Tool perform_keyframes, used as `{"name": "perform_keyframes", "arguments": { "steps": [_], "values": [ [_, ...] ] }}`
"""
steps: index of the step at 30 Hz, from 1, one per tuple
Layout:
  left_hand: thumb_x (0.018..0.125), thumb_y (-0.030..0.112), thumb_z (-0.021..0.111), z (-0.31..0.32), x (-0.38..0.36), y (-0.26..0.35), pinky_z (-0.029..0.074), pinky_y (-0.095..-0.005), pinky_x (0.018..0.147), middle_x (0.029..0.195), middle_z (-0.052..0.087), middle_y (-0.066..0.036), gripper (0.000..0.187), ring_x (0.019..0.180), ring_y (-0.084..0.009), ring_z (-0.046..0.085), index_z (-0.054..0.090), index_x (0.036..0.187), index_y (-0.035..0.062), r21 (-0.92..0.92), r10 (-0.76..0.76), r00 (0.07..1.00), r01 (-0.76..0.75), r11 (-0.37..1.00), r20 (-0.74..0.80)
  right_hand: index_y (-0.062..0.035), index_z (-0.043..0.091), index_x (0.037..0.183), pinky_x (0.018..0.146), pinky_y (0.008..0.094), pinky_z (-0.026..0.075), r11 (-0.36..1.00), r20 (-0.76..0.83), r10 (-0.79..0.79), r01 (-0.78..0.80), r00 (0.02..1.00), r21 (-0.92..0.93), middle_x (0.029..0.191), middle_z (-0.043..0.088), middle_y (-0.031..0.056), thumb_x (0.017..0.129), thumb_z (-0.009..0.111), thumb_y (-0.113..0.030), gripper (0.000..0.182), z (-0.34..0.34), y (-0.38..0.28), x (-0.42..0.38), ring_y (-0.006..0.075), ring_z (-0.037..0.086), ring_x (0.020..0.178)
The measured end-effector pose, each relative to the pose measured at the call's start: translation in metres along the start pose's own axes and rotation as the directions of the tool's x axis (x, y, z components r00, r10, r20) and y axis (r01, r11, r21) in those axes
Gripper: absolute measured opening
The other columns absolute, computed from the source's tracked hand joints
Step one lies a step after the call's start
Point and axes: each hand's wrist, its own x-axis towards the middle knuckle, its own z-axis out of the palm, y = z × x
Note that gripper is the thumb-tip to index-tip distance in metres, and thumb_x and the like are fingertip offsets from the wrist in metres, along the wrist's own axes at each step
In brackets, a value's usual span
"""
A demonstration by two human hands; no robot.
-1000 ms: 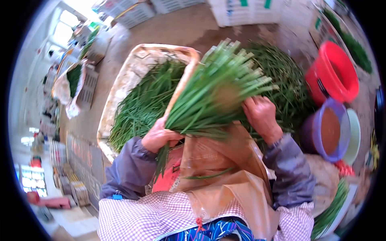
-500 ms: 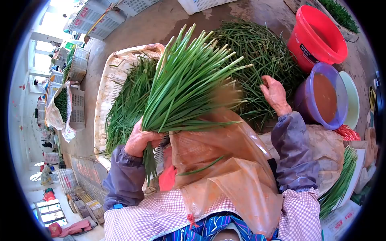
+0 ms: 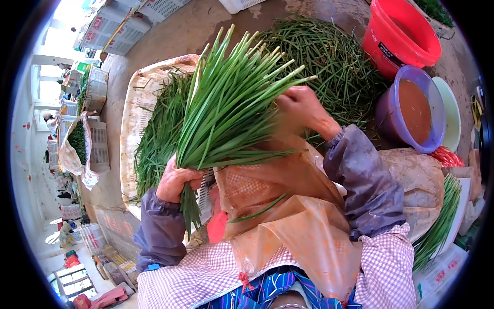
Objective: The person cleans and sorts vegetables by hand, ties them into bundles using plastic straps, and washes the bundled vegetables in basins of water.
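My left hand (image 3: 177, 180) is wrapped round the lower leafy end of a large bunch of garlic chives (image 3: 221, 113), whose pale cut ends fan up and to the right. At the bunch's right side is my right hand (image 3: 306, 110), its fingers curled in near the stalks. Part of that hand is blurred, and whatever is between its fingers cannot be made out. Beneath my hands, an orange-brown plastic apron (image 3: 303, 226) covers my lap, with a loose green leaf (image 3: 260, 210) lying on it. More chives (image 3: 157, 139) lie in the dirty white crate (image 3: 133, 110) on the left.
Beyond my right hand, a heap of loose green leaves (image 3: 334, 64) covers the floor. A red bucket (image 3: 375, 38), a purple basin (image 3: 388, 116) of brown water and a pale green basin (image 3: 451, 116) stand at the right. Another chive bundle (image 3: 440, 221) lies lower right. Stacked crates (image 3: 123, 33) are upper left.
My right hand has moved left from over the leaf heap to the bunch's right side, and its fingers have curled in. The left hand keeps its hold; the view has shifted slightly.
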Motion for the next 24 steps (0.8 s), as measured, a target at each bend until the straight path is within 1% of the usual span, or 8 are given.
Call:
{"name": "perform_keyframes", "arguments": {
  "steps": [1,7,12,14,17,20,21,24],
  "values": [
    [0.079,-0.01,0.059,-0.002,0.0,-0.001,0.036,-0.0221,0.046,0.084,0.056,-0.011,0.029,0.053,-0.0088,0.043,0.053,0.106,-0.0027,-0.043,-0.011,1.0,0.011,0.999,0.017,0.0016,0.063,0.08,0.061,0.0362,0.045,0.993,-0.089,-0.093,0.086,0.992,-0.077,0.068,0.058,0.0136,0.088,0.061,-0.019,0.022,-0.005,0.01,-0.001,0.0203,0.055,0.061],
    [0.077,-0.009,0.06,0.0,-0.001,-0.002,0.035,-0.0239,0.047,0.08,0.054,-0.008,0.029,0.053,-0.0101,0.043,0.052,0.102,0.0001,-0.068,-0.037,0.999,0.037,0.997,-0.001,-0.0009,0.063,0.081,0.053,0.0226,0.038,0.984,-0.446,0.172,-0.13,0.879,0.123,0.064,0.052,-0.0029,0.091,0.062,-0.011,0.014,-0.053,0.033,-0.018,0.0046,0.042,0.061],
    [0.076,-0.01,0.059,0.004,0.001,0.0,0.035,-0.0245,0.046,0.077,0.053,-0.006,0.026,0.053,-0.0101,0.043,0.052,0.099,0.0013,-0.099,-0.077,0.997,0.079,0.992,0.024,0.0022,0.066,0.087,0.059,0.0267,0.044,0.991,-0.12,-0.055,0.069,0.991,0.118,0.07,0.061,0.0027,0.087,0.062,-0.007,0.01,-0.035,-0.047,-0.035,0.0075,0.052,0.066],
    [0.077,-0.01,0.058,0.004,0.0,-0.001,0.034,-0.0241,0.046,0.077,0.053,-0.006,0.026,0.053,-0.0098,0.043,0.052,0.099,0.0011,-0.103,-0.068,0.997,0.07,0.992,0.027,0.0024,0.066,0.087,0.06,0.0279,0.045,0.982,-0.063,0.041,-0.029,0.997,0.185,0.069,0.062,0.0037,0.086,0.062,-0.007,0.01,-0.024,-0.034,-0.033,0.0085,0.054,0.065],
    [0.077,-0.011,0.058,0.006,-0.001,0.002,0.034,-0.0236,0.046,0.076,0.053,-0.006,0.026,0.052,-0.0096,0.043,0.052,0.099,0.0008,-0.072,-0.07,0.997,0.071,0.995,0.018,0.0019,0.067,0.089,0.059,0.0279,0.045,0.999,-0.159,0.005,-0.01,0.987,-0.036,0.068,0.061,0.0038,0.086,0.063,-0.008,0.011,-0.026,-0.008,-0.029,0.0094,0.055,0.063],
    [0.077,-0.011,0.058,0.004,-0.001,-0.001,0.034,-0.0236,0.045,0.077,0.054,-0.007,0.026,0.051,-0.0097,0.043,0.052,0.1,0.0007,-0.057,-0.061,0.998,0.061,0.996,0.005,-0.0004,0.068,0.093,0.055,0.0249,0.045,0.998,-0.282,0.058,-0.048,0.958,0.042,0.07,0.063,0.0027,0.087,0.064,-0.013,0.014,-0.034,0.021,-0.024,0.0086,0.054,0.06],
    [0.077,-0.011,0.058,0.003,0.0,-0.002,0.035,-0.0236,0.045,0.077,0.054,-0.007,0.027,0.051,-0.0097,0.043,0.051,0.1,0.0007,-0.059,-0.051,0.999,0.051,0.997,0.003,-0.0033,0.067,0.098,0.049,0.0206,0.044,0.908,-0.103,0.256,-0.203,0.961,0.366,0.072,0.064,0.0008,0.092,0.062,-0.021,0.02,-0.04,0.015,-0.025,0.0059,0.052,0.056],
    [0.077,-0.011,0.058,0.006,0.001,-0.001,0.035,-0.0237,0.046,0.077,0.054,-0.007,0.029,0.051,-0.0099,0.043,0.051,0.102,0.0006,-0.048,-0.045,0.998,0.043,0.998,-0.037,-0.0059,0.065,0.098,0.045,0.018,0.041,0.777,0.173,0.347,-0.386,0.922,0.497,0.072,0.062,-0.0017,0.095,0.058,-0.03,0.025,-0.036,-0.011,-0.034,0.0037,0.049,0.053]
  ]
}}
